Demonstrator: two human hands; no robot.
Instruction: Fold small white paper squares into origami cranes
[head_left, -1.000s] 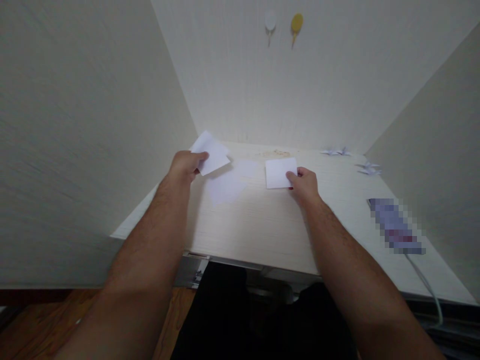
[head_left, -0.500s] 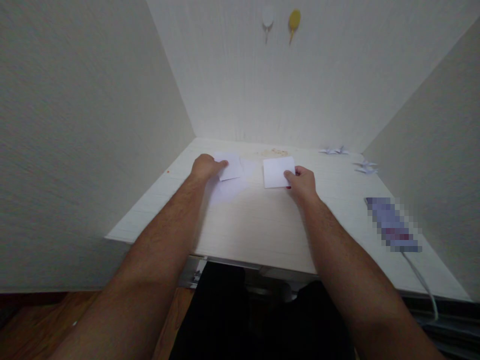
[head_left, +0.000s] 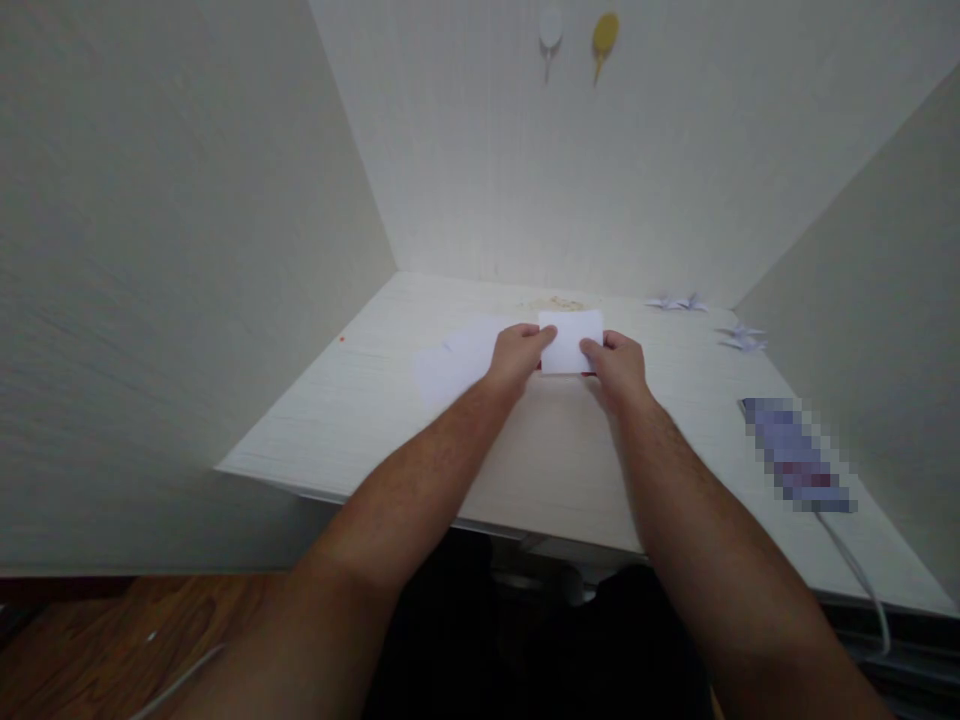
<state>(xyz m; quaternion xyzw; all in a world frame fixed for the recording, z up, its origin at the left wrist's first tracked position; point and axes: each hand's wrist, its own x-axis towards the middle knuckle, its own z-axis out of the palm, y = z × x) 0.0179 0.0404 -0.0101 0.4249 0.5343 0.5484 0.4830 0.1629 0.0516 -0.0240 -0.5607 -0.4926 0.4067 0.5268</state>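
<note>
A small white sheet of paper [head_left: 570, 350] is held up over the desk between both hands. My left hand [head_left: 519, 352] pinches its left edge, thumb on top. On the opposite edge my right hand [head_left: 619, 365] grips it the same way, with the fingers curled behind. A bit of red shows under the paper's lower edge; what it is I cannot make out. Several loose white sheets [head_left: 450, 365] lie overlapping on the desk to the left, partly behind my left hand.
Several folded paper cranes [head_left: 742, 337] stand at the back right of the white desk [head_left: 525, 470]. A blurred-out flat device [head_left: 795, 455] with a cable [head_left: 855, 570] lies at the right. Walls rise on three sides; two hooks [head_left: 605, 35] hang on the back one.
My left hand has left the loose sheets and moved right to take the left edge of the paper in my right hand. The view has shifted slightly.
</note>
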